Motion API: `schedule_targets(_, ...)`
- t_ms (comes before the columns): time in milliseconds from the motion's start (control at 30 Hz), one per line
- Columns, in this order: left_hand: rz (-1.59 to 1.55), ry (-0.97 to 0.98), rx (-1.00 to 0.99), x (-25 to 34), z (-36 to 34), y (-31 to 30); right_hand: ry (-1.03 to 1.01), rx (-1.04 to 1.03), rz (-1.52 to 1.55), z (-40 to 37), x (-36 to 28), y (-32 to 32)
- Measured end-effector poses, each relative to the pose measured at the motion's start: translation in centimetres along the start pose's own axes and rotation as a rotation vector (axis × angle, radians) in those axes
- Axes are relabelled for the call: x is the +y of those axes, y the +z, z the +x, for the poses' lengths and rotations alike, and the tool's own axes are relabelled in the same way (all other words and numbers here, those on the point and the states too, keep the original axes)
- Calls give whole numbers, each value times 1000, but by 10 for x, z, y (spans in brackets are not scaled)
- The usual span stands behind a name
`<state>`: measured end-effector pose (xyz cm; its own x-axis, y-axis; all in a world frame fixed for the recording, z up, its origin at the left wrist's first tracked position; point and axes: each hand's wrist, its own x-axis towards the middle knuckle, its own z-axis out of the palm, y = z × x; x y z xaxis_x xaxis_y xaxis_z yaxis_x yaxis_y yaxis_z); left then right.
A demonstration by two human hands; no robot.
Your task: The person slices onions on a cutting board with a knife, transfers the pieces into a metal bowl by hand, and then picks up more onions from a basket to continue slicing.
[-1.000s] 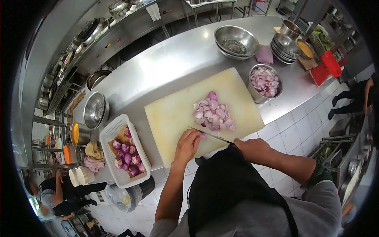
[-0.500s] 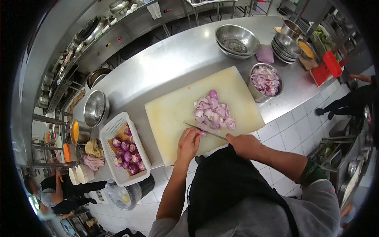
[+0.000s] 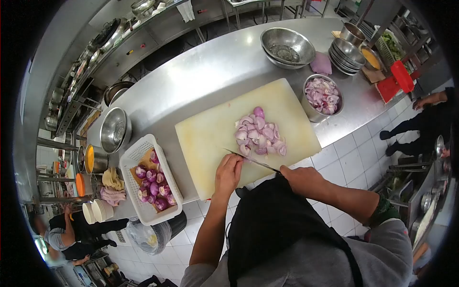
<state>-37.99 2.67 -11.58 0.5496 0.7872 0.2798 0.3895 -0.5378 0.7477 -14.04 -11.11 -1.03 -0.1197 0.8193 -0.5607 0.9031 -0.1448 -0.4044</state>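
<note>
A kitchen knife (image 3: 260,163) is gripped by its handle in my right hand (image 3: 299,180) at the near edge of the cutting board (image 3: 205,129). Its blade points left and away, passing by the fingertips of my left hand (image 3: 228,173). The left fingers are bent and closed at the blade, on an onion piece that is mostly hidden. Just beyond the blade lies a loose pile of sliced purple onion (image 3: 258,134), with a rounder purple piece (image 3: 258,112) at its far end.
Left of the board stands a white plastic basket (image 3: 125,165) of peeled purple onions (image 3: 154,186). A metal pot (image 3: 313,113) of sliced onion is on the right. Metal bowls (image 3: 288,46) stand at the back, another bowl (image 3: 114,129) at left. Other people (image 3: 425,119) are at both sides.
My right hand and the knife handle have moved slightly right and toward me. The onion piece that showed beside my left fingertips is now mostly out of sight.
</note>
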Motion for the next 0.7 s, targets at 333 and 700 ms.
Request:
schedule_targets(333,-14,-4,14,1,0,0,-4,45,24,-4,-3,6)
schedule_targets(700,-3,8,23,-3,-2,1,-6,46,23,-10,-5,2)
